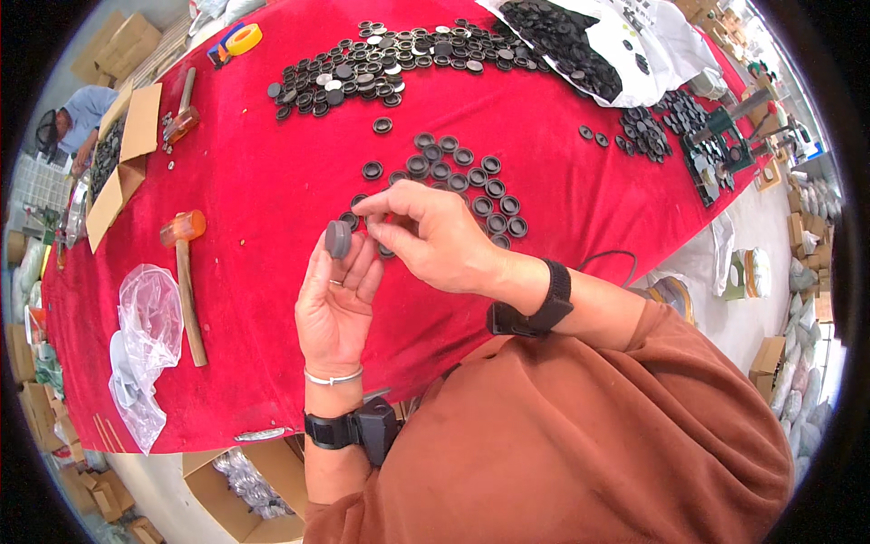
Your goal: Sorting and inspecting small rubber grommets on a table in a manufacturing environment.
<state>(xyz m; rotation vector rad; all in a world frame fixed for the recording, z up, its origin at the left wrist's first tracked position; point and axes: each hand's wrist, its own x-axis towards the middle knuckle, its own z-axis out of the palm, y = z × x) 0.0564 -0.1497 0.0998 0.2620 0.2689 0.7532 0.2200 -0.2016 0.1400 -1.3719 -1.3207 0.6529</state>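
My left hand (337,313) is raised above the red cloth, holding a dark grey round cap (338,238) upright by its edge between thumb and fingers. Just to its right, my right hand (444,234) reaches across with thumb and forefinger drawn close together; whatever they pinch, if anything, is too small to make out. Behind and beneath that hand lies a loose group of black ring-shaped caps (482,206), partly hidden by the fingers. One single ring cap (382,125) lies apart, farther back.
A large spread of caps (362,82) and a white sack of black parts (625,54) lie at the back. Mallets (184,228) and a plastic bag (149,313) are on the left. A green hand press (725,136) stands far right. A person (82,118) sits beyond an open carton (136,136).
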